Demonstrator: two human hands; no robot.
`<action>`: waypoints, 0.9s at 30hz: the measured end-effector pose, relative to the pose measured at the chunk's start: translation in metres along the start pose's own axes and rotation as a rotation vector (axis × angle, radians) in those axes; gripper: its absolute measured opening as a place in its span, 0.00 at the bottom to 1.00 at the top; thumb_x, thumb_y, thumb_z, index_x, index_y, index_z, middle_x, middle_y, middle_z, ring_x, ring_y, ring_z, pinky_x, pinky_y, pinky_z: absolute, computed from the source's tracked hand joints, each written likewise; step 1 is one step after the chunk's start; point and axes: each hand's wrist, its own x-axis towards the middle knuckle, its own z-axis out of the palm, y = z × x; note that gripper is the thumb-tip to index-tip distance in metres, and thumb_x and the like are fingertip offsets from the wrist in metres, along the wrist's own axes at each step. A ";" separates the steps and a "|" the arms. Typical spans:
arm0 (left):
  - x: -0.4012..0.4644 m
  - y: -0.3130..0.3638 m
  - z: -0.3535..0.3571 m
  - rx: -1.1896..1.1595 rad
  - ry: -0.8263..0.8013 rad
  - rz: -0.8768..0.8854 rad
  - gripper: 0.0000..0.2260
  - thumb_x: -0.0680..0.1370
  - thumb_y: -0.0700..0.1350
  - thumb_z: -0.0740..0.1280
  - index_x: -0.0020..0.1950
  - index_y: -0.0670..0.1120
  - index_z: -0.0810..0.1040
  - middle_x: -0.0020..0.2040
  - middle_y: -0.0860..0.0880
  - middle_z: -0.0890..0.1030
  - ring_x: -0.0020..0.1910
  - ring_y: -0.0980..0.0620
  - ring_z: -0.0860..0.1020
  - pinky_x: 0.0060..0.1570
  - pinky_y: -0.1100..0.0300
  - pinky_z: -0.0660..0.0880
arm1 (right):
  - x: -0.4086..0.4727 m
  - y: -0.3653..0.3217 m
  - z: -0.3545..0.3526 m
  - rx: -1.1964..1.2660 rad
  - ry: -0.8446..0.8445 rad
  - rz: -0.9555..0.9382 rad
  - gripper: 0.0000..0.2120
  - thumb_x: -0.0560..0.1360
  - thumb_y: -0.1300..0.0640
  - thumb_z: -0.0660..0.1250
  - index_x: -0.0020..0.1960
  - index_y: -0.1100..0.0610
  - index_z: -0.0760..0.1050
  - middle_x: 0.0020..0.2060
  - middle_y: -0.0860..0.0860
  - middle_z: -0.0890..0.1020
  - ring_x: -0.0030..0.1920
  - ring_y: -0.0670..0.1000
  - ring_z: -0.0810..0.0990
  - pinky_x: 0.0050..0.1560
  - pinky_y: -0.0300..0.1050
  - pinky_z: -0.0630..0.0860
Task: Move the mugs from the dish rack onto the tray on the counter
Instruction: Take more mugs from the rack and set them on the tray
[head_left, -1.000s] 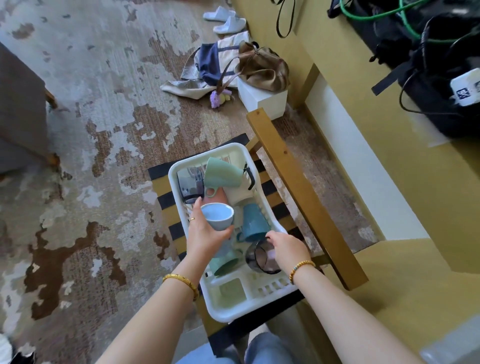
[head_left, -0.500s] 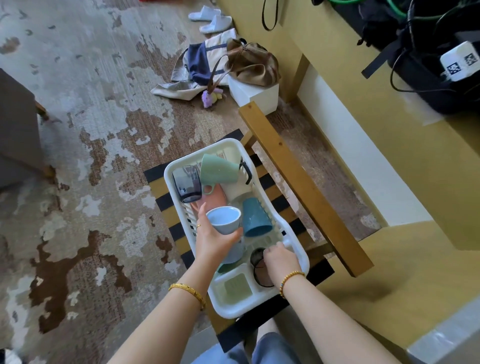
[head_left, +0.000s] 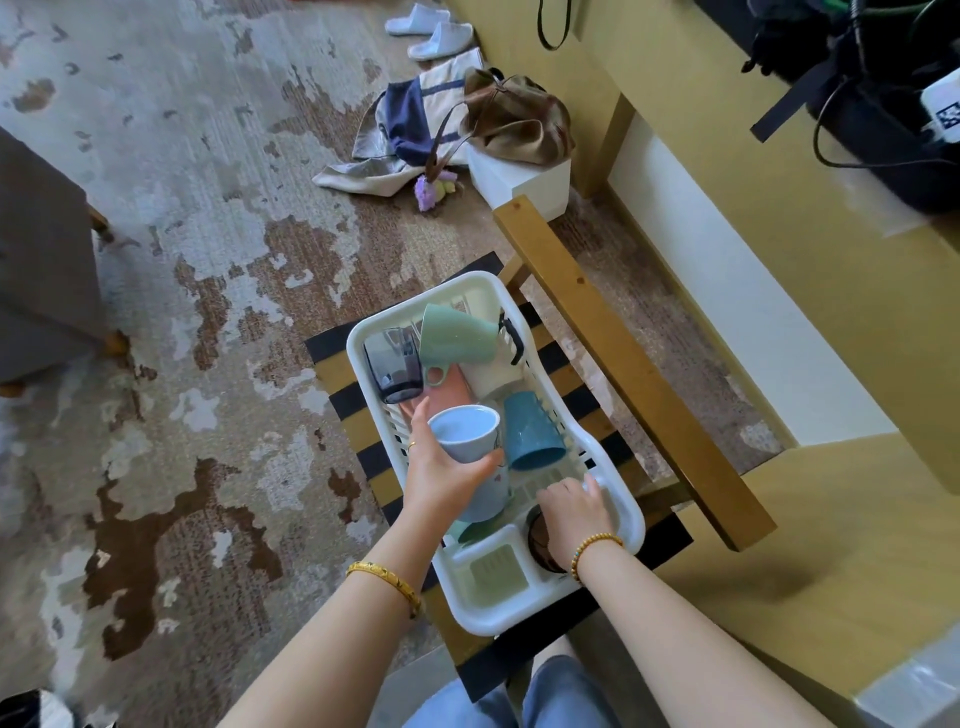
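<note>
Right now I have my left hand (head_left: 441, 475) wrapped around a pale blue mug (head_left: 466, 432), holding it upright, mouth up, just above the middle of the white dish rack (head_left: 618, 493). My right hand (head_left: 571, 512) is down in the near end of the rack, fingers curled over a dark glass mug (head_left: 540, 540) that is mostly hidden beneath my palm; I cannot tell how firmly it is gripped. Taking the rack as my marker: inside it, just right of the blue mug, a teal mug (head_left: 532, 431) stands upside down. At the rack's far end a mint green mug (head_left: 457, 335) lies on its side, with a smoky glass tumbler (head_left: 393, 366) beside it at the far left corner. A salmon pink piece shows under the green mug. The rack sits on a wooden chair (head_left: 623, 364) with a striped black and yellow seat. Beyond the rack, on the patterned carpet (head_left: 182, 260), lie bags (head_left: 467, 124) and a pair of white slippers (head_left: 428, 31).
</note>
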 end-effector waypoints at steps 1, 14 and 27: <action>0.000 0.002 -0.001 -0.004 -0.003 0.000 0.46 0.64 0.51 0.77 0.72 0.60 0.51 0.67 0.47 0.66 0.64 0.47 0.68 0.62 0.44 0.72 | -0.001 0.001 -0.004 0.049 -0.001 0.017 0.16 0.73 0.62 0.60 0.60 0.54 0.72 0.58 0.52 0.76 0.64 0.54 0.69 0.74 0.55 0.51; -0.033 0.093 -0.014 -0.019 -0.144 0.193 0.38 0.64 0.50 0.77 0.66 0.55 0.57 0.59 0.50 0.67 0.57 0.48 0.70 0.52 0.54 0.73 | -0.045 0.037 -0.111 1.539 0.083 0.258 0.19 0.81 0.54 0.53 0.71 0.53 0.64 0.60 0.53 0.75 0.55 0.49 0.75 0.54 0.43 0.73; -0.124 0.232 0.067 0.229 -0.568 0.681 0.37 0.64 0.48 0.78 0.61 0.60 0.55 0.52 0.60 0.68 0.55 0.54 0.71 0.47 0.63 0.71 | -0.187 0.133 -0.175 1.316 0.643 0.231 0.20 0.79 0.69 0.52 0.69 0.60 0.67 0.65 0.60 0.73 0.66 0.59 0.72 0.62 0.45 0.69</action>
